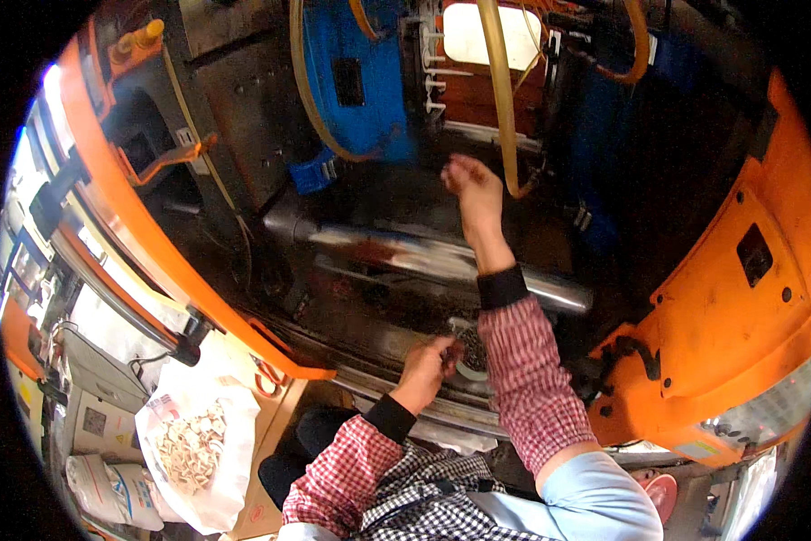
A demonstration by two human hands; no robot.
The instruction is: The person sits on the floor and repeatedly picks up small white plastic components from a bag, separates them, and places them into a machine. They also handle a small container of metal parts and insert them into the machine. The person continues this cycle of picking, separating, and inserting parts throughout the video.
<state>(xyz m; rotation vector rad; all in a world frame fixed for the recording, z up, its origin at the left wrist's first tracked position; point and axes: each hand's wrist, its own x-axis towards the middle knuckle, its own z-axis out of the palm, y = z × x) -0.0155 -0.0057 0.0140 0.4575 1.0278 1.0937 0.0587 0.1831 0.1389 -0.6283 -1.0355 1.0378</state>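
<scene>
Checked sleeve (pixel 533 379) foremost; yellow hose (pixel 505 117) near right hand (pixel 476 194), metal bar (pixel 558 290) below.

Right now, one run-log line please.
left hand: lower, grip unclear | right hand: raised near yellowish hose, grip unclear | white bag: holding pale pieces

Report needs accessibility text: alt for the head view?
At an orange machine, a person's right hand is raised near a hanging yellowish tube, the left hand lower and closer. A shiny metal bar crosses below the right hand; at lower left, an open white bag holds small pale pieces.
</scene>
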